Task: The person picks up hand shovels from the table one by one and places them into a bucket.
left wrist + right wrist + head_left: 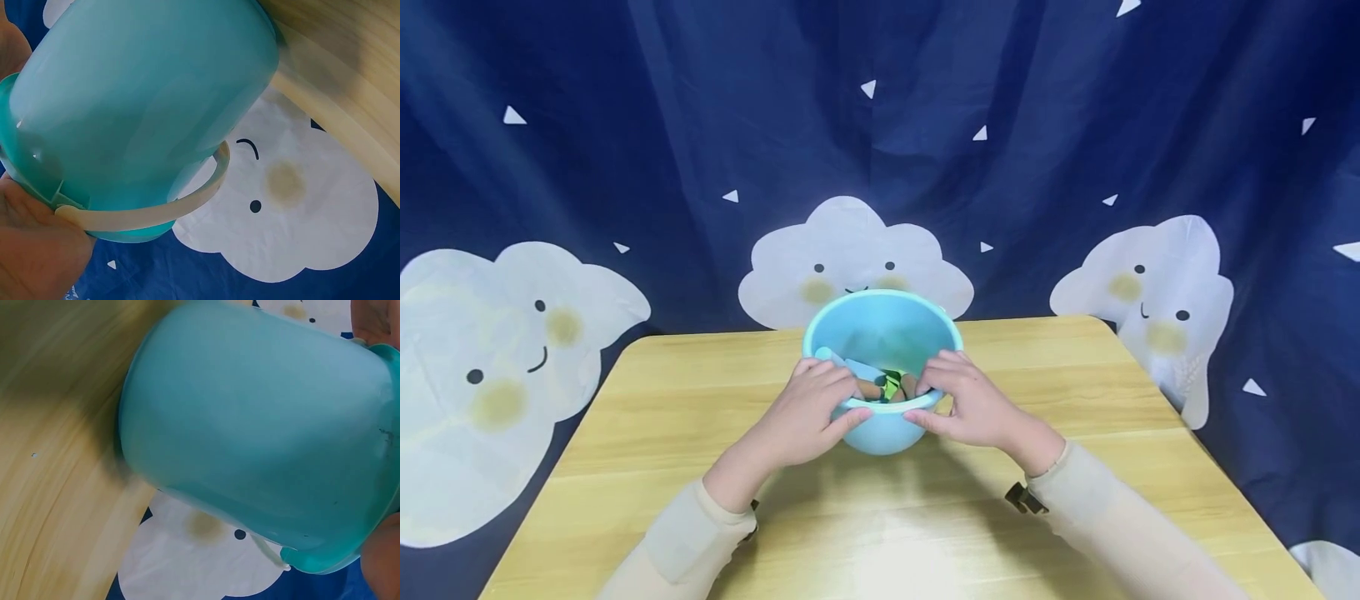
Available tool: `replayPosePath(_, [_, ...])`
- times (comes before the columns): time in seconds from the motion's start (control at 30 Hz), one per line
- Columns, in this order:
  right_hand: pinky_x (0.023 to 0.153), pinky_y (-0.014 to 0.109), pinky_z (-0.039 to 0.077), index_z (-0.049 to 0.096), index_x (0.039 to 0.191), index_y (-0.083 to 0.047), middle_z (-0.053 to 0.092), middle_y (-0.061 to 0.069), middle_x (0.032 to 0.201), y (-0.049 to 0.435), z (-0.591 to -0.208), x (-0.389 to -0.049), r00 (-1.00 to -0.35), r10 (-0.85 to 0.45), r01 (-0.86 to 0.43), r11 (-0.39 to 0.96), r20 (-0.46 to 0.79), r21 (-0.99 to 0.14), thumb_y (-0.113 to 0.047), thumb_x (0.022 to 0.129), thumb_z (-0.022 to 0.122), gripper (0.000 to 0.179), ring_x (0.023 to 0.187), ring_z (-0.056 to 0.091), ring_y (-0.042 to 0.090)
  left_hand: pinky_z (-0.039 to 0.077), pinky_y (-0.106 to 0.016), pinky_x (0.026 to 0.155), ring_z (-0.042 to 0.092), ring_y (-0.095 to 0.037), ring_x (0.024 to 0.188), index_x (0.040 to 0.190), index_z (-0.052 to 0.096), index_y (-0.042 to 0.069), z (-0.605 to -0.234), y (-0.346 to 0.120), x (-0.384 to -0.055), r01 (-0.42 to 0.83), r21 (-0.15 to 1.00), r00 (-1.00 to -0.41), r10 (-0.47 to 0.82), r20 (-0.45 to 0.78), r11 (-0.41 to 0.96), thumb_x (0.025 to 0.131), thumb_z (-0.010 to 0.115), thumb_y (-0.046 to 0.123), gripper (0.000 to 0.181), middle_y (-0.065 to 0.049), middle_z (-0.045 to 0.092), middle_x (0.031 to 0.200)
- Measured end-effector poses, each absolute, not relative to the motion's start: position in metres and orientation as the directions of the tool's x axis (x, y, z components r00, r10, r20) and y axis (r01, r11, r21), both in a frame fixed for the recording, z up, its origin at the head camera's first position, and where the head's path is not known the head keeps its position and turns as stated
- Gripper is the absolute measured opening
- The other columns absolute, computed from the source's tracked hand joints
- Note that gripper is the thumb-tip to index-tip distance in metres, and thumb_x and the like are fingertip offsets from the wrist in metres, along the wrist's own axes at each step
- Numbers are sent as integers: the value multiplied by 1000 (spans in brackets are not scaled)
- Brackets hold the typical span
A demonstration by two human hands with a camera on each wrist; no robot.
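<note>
A light blue bucket is between both hands over the wooden table. My left hand grips the near left part of its rim, fingers over the edge and thumb outside. On the near right, my right hand holds the rim the same way. Inside lie a light blue piece, a brown piece and a green-and-black item; their kinds are unclear. A cream carrying handle hangs along the bucket's side in the left wrist view. Whether the base touches the table I cannot tell.
The wooden table spreads out on both sides of the bucket. Behind it hangs a dark blue curtain printed with white clouds and triangles. Black straps show by the sleeves.
</note>
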State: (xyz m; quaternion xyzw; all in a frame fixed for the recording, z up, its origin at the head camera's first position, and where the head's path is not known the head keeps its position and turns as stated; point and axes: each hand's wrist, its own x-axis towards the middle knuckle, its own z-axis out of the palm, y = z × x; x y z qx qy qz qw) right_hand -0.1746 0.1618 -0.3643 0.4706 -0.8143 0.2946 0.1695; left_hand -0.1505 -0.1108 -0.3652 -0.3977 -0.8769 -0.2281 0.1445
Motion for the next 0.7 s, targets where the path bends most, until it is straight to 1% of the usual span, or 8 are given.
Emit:
replayPosePath(0.1, [84, 35, 39, 62, 82, -20, 58, -14, 83, 162, -363, -174, -502, -663, -865, 384, 555, -323, -38, 87, 76, 23, 85, 48, 10, 32, -41, 99, 55, -11, 108, 108, 69, 22, -364, -110, -151, 761, 289, -646, 637, 421, 581, 103, 50, 44, 29, 9, 69, 112])
replayPosePath(0.23, [83, 35, 40, 62, 82, -21, 58, -14, 83, 163, -364, -174, -500, -664, -866, 384, 556, -321, -35, 86, 78, 22, 84, 48, 9, 32, -41, 99, 54, -11, 106, 112, 70, 21, -365, -111, -151, 764, 287, -642, 638, 424, 578, 104, 50, 45, 32, 9, 69, 110])
replayPosePath(0.33, [83, 34, 40, 63, 82, -21, 58, -15, 83, 162, -365, -175, -501, -664, -866, 383, 555, -323, -35, 86, 78, 21, 84, 48, 9, 32, -40, 98, 53, -11, 104, 114, 71, 20, -366, -112, -151, 768, 289, -636, 634, 439, 571, 103, 51, 44, 33, 9, 69, 108])
replayPosePath(0.43, [82, 35, 40, 63, 82, -21, 58, -15, 83, 163, -365, -175, -500, -666, -866, 383, 554, -322, -36, 87, 77, 21, 84, 48, 9, 32, -40, 99, 55, -11, 106, 114, 71, 20, -366, -113, -152, 775, 292, -629, 634, 450, 561, 103, 52, 43, 32, 10, 70, 108])
replayPosePath(0.6, [84, 35, 40, 64, 86, -20, 59, -14, 86, 165, -361, -176, -497, -685, -868, 402, 533, -293, -43, 90, 72, 24, 86, 48, 10, 34, -42, 100, 57, -8, 111, 115, 71, 20, -362, -116, -152, 780, 303, -623, 639, 451, 547, 100, 57, 43, 31, 12, 69, 111])
replayPosePath(0.7, [87, 38, 40, 65, 89, -19, 61, -11, 88, 167, -357, -177, -496, -694, -868, 415, 521, -273, -47, 94, 66, 29, 90, 50, 11, 35, -43, 101, 56, -8, 116, 116, 70, 21, -360, -118, -152, 783, 308, -621, 646, 445, 541, 98, 60, 43, 30, 13, 68, 115])
